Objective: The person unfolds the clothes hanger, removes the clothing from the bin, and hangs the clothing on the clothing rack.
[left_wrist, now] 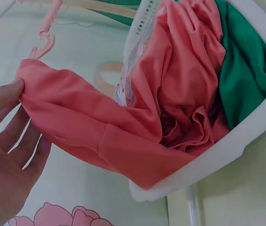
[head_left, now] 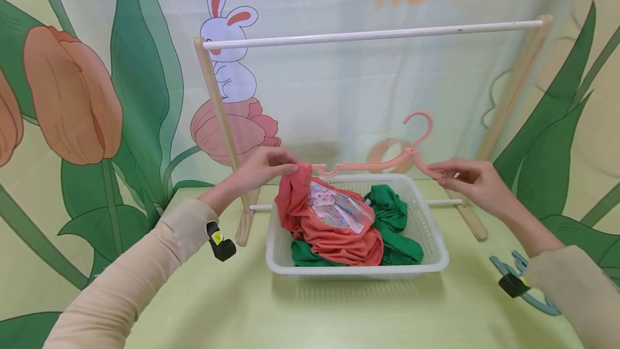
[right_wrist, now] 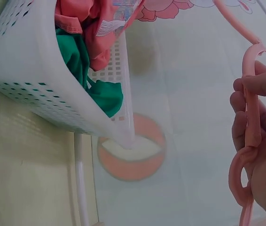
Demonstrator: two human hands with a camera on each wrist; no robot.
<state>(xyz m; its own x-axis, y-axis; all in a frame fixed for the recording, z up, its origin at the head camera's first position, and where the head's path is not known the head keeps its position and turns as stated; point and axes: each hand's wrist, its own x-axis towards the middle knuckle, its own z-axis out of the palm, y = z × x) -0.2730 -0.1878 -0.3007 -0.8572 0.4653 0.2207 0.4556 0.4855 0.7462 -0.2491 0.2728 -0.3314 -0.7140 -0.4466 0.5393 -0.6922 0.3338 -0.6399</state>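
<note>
Above the basket, my left hand (head_left: 265, 168) pinches an edge of a coral-red shirt (head_left: 334, 241) between thumb and fingers. The shirt has a printed patch on its front, and most of it lies crumpled in the white plastic basket (head_left: 438, 255). My right hand (head_left: 472, 179) holds one arm of a pink clothes hanger (head_left: 373, 166), its hook pointing up. The hanger's other end meets the pinched cloth (left_wrist: 43, 77); whether it is inside the shirt I cannot tell. Green cloth (head_left: 387, 211) lies under and beside the shirt.
Behind the basket stands a wooden-legged rack with a white top rail (head_left: 378, 35) and a low crossbar (head_left: 443, 202). Blue-grey hangers (head_left: 537, 300) lie on the table at the right, partly behind my sleeve. A printed curtain (head_left: 315, 85) hangs at the back.
</note>
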